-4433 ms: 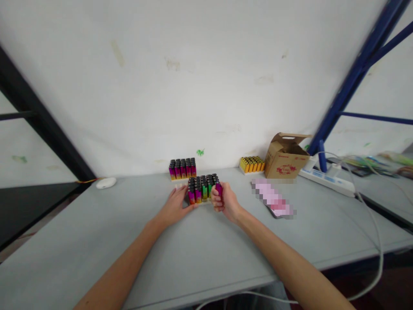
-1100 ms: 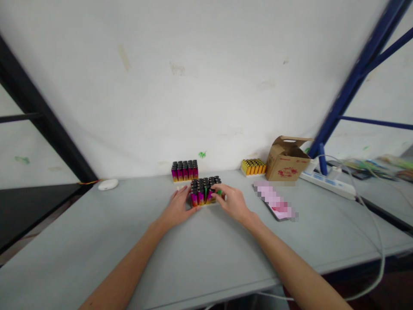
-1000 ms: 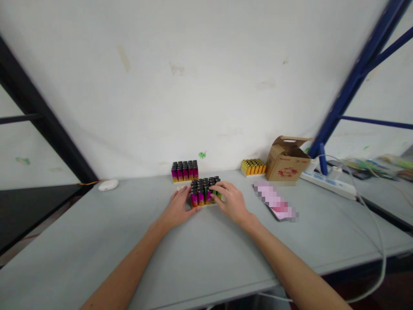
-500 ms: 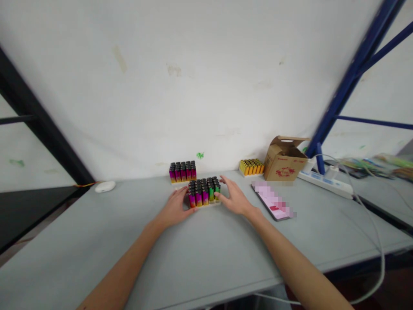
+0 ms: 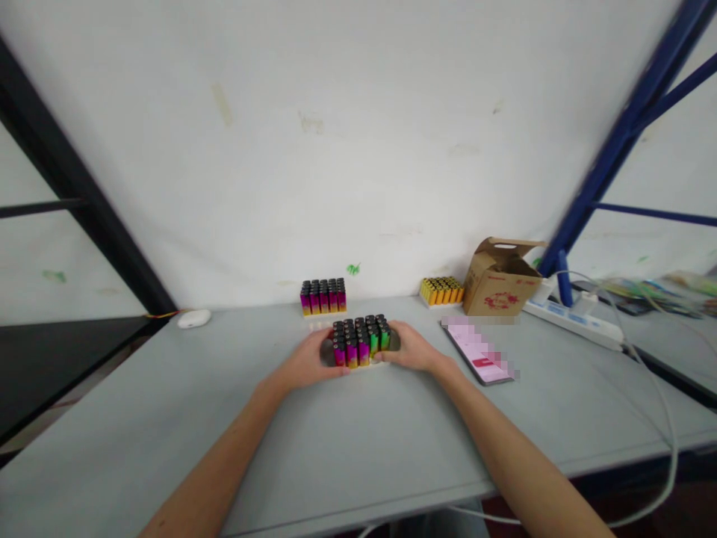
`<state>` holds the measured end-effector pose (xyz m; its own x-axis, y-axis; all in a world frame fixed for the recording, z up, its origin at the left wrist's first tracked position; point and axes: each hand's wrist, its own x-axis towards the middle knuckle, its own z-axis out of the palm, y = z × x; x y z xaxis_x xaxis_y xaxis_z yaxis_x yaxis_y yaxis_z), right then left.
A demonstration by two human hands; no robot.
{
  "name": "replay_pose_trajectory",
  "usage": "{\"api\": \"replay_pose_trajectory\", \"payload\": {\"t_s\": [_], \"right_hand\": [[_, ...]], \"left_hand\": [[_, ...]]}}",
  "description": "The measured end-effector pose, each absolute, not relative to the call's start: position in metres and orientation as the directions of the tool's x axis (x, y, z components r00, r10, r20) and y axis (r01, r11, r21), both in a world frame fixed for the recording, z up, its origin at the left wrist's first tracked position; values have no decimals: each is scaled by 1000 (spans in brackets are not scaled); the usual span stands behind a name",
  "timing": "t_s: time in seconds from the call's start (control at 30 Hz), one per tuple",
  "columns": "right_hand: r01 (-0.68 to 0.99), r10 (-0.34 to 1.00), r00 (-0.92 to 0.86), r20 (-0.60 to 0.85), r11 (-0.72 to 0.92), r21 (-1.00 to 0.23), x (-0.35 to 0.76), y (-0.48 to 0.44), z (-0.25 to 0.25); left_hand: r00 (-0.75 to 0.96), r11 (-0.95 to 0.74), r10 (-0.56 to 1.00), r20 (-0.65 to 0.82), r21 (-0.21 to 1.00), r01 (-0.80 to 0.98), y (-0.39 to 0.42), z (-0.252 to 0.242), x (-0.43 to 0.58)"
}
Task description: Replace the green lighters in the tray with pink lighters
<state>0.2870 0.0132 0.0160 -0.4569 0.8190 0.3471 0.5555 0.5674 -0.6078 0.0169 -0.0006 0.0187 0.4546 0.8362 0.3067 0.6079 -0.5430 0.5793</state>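
A block of upright batteries (image 5: 358, 344) stands in a low white tray (image 5: 370, 367) near the middle of the table. Most have purple and yellow sides with black tops; a few at the right are green. My left hand (image 5: 307, 362) grips the tray's left end, its thumb along the front edge. On the opposite end, my right hand (image 5: 414, 347) is closed round the corner, thumb at the front beside the green batteries. Most of my fingers are hidden behind the block. Just behind it stands a second set of purple batteries (image 5: 323, 297) in a pale tray.
Yellow batteries (image 5: 442, 291) stand against the wall, beside an open cardboard box (image 5: 500, 288). A phone (image 5: 479, 351) lies right of my right hand. A power strip (image 5: 576, 323) with white cables (image 5: 661, 418) is further right. A white oval object (image 5: 194, 319) sits far left.
My right hand has come down from spread fingers and closed on the tray's right end. The battery tray has shifted slightly toward me, and the camera view has turned a little left.
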Motion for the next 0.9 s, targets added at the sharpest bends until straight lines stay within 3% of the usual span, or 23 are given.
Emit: {"api": "replay_pose_trajectory", "payload": {"t_s": [0.27, 0.53, 0.9], "right_hand": [[608, 839, -423, 343, 543, -578, 287, 13, 15], [732, 833, -378, 404, 537, -420, 288, 16, 10], [721, 856, -368, 364, 509, -470, 287, 16, 8]], "left_hand": [[398, -529, 848, 350, 506, 681, 4, 12, 14], [347, -487, 869, 352, 484, 727, 11, 8, 24], [401, -538, 827, 394, 343, 770, 1, -2, 24]]}}
